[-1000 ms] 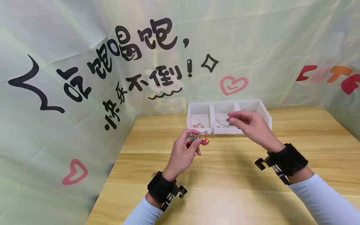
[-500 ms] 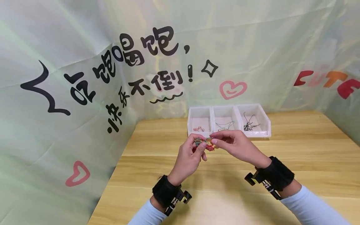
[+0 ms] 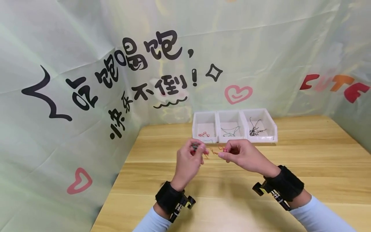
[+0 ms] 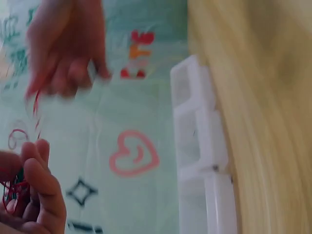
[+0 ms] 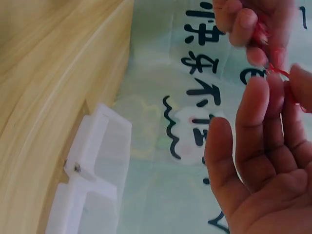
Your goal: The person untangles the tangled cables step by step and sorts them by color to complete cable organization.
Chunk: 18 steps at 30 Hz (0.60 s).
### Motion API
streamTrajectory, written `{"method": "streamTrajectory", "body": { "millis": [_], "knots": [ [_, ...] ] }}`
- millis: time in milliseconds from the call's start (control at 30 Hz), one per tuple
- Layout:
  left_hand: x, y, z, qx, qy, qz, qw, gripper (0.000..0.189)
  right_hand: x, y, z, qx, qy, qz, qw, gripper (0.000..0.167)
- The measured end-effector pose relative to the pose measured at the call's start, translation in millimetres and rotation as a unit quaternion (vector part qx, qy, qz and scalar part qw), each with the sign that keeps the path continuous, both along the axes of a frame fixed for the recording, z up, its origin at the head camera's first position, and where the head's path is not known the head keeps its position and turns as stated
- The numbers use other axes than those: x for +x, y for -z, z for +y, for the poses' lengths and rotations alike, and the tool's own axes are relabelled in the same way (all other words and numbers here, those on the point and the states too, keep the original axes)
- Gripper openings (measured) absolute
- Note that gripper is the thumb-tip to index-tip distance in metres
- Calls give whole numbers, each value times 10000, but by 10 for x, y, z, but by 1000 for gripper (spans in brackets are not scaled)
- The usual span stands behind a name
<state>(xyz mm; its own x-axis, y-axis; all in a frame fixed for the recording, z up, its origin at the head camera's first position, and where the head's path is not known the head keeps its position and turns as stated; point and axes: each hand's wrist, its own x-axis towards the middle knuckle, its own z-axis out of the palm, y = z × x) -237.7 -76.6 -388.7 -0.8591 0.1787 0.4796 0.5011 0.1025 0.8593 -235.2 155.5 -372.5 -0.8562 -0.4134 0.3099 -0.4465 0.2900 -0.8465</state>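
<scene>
My left hand (image 3: 186, 162) holds a small tangle of red and green wires (image 4: 18, 189) between thumb and curled fingers, raised in front of the white bins. Close to its right, my right hand (image 3: 246, 155) pinches a thin red wire (image 3: 215, 152) between thumb and fingertips. That wire stretches across the gap between the two hands, and a loose loop of it stands out near the right fingertips. In the right wrist view the red strand (image 5: 279, 71) runs from the left fingers to the right thumb. Most of the tangle is hidden inside the left hand.
Three joined white bins (image 3: 262, 139) stand at the back of the wooden table (image 3: 226, 199). Red wires (image 3: 204, 134) lie in the left bin, green wires (image 3: 232, 131) in the middle, black wires (image 3: 255, 130) in the right. A printed cloth (image 3: 275, 71) hangs behind.
My right hand came from over the middle bin to the tangle in my left hand, took hold of a red wire and drew it slightly right. The head view tilted a little.
</scene>
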Motion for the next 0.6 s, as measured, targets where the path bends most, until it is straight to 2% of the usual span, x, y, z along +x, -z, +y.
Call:
{"method": "streamTrajectory", "body": {
  "millis": [67, 133, 233, 367, 500, 600],
  "knots": [
    [-31, 4, -70, 241, -208, -66, 9995, 15, 7, 10, 76, -199, 28, 84, 9998, 18],
    [-48, 2, -133, 411, -243, -175, 9987, 15, 3, 16, 148, -612, 70, 126, 9980, 12],
    [-44, 6, -187, 340, 8, -322, 9989, 16, -15, 10, 217, -1408, 36, 76, 9900, 11],
    [-23, 9, -190, 228, 303, -410, 9984, 18, -43, -3, 223, -2173, -18, -129, 9760, 18],
    [-5, 15, -192, 188, 282, -447, 9984, 16, -63, 9, 201, -2583, 62, -422, 9651, 19],
    [1, 21, -204, 206, 229, -531, 9981, 15, -87, 24, 197, -2672, 205, -725, 9607, 19]
  ]
}}
